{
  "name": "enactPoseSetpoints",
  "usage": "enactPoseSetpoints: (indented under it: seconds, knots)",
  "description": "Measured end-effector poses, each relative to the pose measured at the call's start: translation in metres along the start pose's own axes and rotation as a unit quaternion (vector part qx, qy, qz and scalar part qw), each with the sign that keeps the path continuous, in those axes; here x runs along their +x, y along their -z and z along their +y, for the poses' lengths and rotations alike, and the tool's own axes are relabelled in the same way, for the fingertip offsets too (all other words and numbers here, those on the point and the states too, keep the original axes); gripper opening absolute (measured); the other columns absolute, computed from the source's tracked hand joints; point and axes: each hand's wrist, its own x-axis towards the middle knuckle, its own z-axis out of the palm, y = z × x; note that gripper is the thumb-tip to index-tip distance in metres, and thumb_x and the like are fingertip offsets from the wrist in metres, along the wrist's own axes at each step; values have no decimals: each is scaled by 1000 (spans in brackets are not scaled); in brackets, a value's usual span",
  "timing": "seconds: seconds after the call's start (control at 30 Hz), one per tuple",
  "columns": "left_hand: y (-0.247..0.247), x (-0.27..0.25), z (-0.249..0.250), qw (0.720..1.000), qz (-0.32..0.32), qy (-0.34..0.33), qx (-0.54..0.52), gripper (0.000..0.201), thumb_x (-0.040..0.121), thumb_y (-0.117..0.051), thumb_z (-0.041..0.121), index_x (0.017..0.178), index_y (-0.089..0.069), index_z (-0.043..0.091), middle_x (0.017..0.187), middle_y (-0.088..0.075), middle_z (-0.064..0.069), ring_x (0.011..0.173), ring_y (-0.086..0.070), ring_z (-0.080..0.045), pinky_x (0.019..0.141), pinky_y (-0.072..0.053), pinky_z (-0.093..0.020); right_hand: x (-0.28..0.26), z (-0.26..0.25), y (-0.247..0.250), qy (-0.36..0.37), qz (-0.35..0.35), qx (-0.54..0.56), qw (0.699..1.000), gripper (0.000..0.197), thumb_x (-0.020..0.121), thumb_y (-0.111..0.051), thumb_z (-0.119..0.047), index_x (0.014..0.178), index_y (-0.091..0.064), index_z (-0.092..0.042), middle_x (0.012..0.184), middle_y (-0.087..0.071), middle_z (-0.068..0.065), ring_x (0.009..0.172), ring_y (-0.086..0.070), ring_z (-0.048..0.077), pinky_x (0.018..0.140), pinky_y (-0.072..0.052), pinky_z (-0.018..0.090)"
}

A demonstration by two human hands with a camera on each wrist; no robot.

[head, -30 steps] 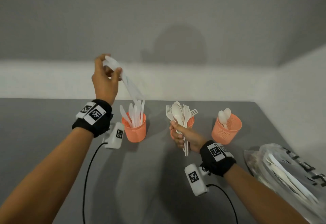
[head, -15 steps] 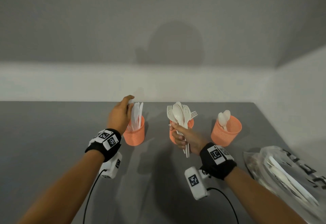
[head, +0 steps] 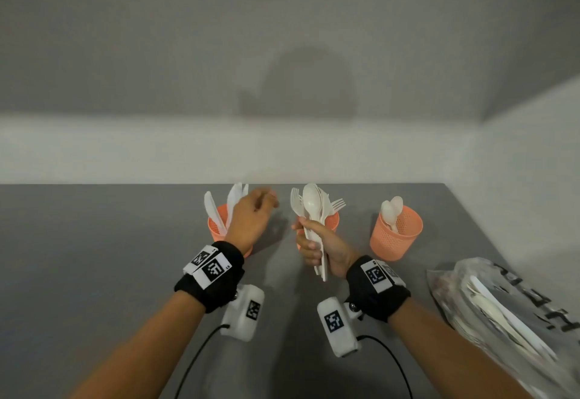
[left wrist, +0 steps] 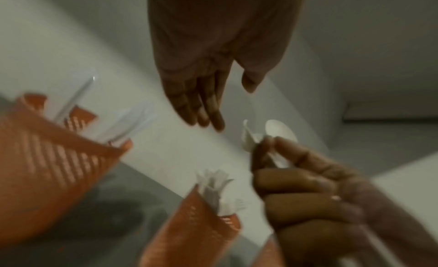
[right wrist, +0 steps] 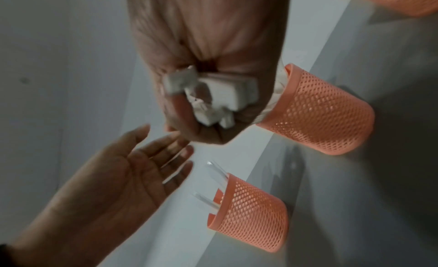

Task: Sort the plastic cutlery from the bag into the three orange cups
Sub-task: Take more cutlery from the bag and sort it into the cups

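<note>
Plastic cutlery (head: 312, 210) stands bunched in the right hand's (head: 320, 248) closed grip; the left hand (head: 251, 221) hovers empty, fingers loosely straight.

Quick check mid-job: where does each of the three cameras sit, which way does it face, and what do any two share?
Head: worn high, looking forward and down at the table; both forearms, left hand, right hand.
Left wrist: looks along the open left hand toward the right hand's cutlery bundle.
Right wrist: looks along the right hand gripping handle ends.
Shared: all show the knife cup.

Bare recording setup: grey table (head: 94, 257), blank wall (head: 188, 53).
</note>
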Motion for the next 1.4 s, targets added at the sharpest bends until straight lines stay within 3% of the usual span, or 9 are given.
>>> enactPoseSetpoints:
  seconds: [0.1,0.2,0.4,0.57,0.73,0.87,0.97,1.17,1.4]
  knots:
    - [-17,-13,12,984,-120,96,-90,32,97,-43,27,70,-55,14,70,-55,-4,74,-51,-20,78,-41,-33,-4,1,-6,-12,-21,-9,1000,21,97,-38,-26,88,-55,-16,41,-38,-7,29,-30,3,31,-28,14]
    - [-28,-19,14,970,-134,155,-127,28,97,-42,24,76,-57,15,69,-55,-4,64,-54,-15,75,-46,-29,-11,1,-9,-8,-4,-65,998,24,97,-40,-25,81,-52,-13,45,-49,-4,31,-39,5,34,-33,15]
    - [-27,-11,17,953,105,120,-259,24,99,-30,13,91,-53,9,64,-55,-7,55,-59,-12,62,-48,-28,-20,6,3,34,171,-132,976,24,96,-43,-21,99,-58,-3,67,-59,12,44,-60,17,49,-50,27]
    - [-51,-25,23,989,46,38,-132,15,89,-58,20,81,-55,8,69,-59,-6,54,-51,-6,53,-40,-17,-23,8,18,100,335,-391,851,39,88,-42,-42,109,-57,-13,95,-68,9,88,-65,31,79,-53,44]
    - [-95,-48,35,986,36,48,-158,28,81,-70,22,103,-63,7,91,-70,-6,83,-66,-17,76,-54,-29,-30,2,4,146,398,-430,797,34,90,-53,-32,113,-49,-7,100,-67,11,93,-63,31,73,-48,35]
    - [-101,-46,38,987,52,48,-144,6,91,-56,19,86,-59,20,86,-66,1,84,-63,-17,79,-50,-30,-35,2,7,148,378,-408,818,33,90,-53,-32,113,-48,-8,93,-66,8,86,-64,29,69,-48,35]
    - [-100,-41,34,985,43,61,-156,18,94,-46,18,100,-59,7,93,-67,-9,89,-64,-23,82,-52,-37,-36,5,16,134,303,-353,875,35,83,-62,-29,109,-52,-8,87,-63,0,82,-64,21,71,-50,34]
    - [-69,-22,43,955,142,87,-246,17,94,-32,13,86,-45,5,61,-51,-7,53,-51,-19,49,-44,-23,-53,16,27,84,196,-170,962,24,87,-59,-41,91,-54,-17,50,-35,-9,35,-27,3,35,-19,18]
    - [-64,-34,44,992,-18,63,-110,18,92,-52,22,75,-53,17,62,-48,0,44,-37,-10,43,-29,-20,-64,14,35,87,165,-120,975,31,95,-37,-50,95,-49,-22,46,-31,-9,33,-24,4,33,-20,15]
